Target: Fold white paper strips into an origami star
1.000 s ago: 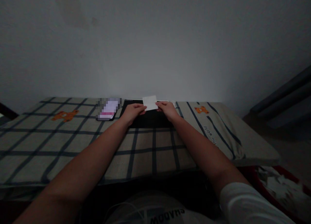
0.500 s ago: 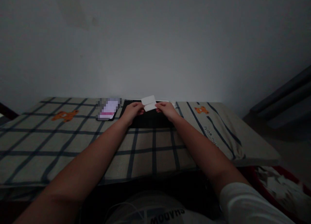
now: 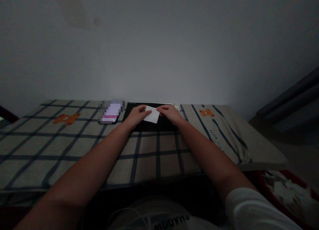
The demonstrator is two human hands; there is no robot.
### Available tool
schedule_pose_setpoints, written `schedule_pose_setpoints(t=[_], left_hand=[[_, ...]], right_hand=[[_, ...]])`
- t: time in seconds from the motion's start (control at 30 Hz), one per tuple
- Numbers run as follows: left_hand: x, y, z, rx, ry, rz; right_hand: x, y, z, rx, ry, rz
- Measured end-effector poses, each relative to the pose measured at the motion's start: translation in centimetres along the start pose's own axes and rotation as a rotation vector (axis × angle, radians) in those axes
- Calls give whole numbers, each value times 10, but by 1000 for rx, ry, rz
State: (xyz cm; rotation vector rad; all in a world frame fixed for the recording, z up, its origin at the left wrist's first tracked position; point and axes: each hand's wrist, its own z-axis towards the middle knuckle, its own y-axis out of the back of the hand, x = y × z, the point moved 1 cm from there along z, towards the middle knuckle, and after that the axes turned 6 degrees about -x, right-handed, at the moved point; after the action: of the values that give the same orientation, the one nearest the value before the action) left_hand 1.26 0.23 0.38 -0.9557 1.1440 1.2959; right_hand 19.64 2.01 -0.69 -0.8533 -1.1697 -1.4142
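Note:
Between my two hands is a small white piece of paper [image 3: 152, 116], roughly square. My left hand [image 3: 136, 116] pinches its left edge, the thumb lying across the front. At the upper right corner, my right hand [image 3: 169, 113] grips the paper between thumb and fingers. Both hands are over a flat black mat or board [image 3: 164, 126] on the table; whether the paper touches it I cannot tell. The fingers behind the paper are partly hidden.
A phone [image 3: 111, 112] with a lit, blurred screen lies left of the black board. Checked cloth with orange bear prints covers the table [image 3: 147, 160]. A pale wall [image 3: 159, 50] rises behind. At lower right, a red bin [image 3: 294, 180] holds crumpled white paper.
The paper has tilted and come lower, nearer to me, and the fold line across its face no longer shows. My left thumb has moved onto its front. My right hand has shifted slightly left.

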Motion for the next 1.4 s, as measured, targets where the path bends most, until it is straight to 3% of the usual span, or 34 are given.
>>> schedule_pose_setpoints(t=[0.43, 0.7, 0.8, 0.97, 1.17, 1.4], left_hand=[[-6, 0, -6, -9, -14, 174], [-4, 0, -5, -45, -39, 162], [-1, 1, -4, -23, -59, 197], [0, 5, -2, -111, -132, 329], [1, 6, 1, -115, -146, 358], [5, 8, 4, -124, -144, 311]], right_hand=[[6, -6, -5, 55, 40, 23], [12, -8, -9, 98, 132, -4], [10, -9, -7, 80, 117, -22], [3, -9, -2, 61, 61, 2], [4, -8, -1, 31, 60, -25], [-3, -8, 0, 43, -31, 126]])
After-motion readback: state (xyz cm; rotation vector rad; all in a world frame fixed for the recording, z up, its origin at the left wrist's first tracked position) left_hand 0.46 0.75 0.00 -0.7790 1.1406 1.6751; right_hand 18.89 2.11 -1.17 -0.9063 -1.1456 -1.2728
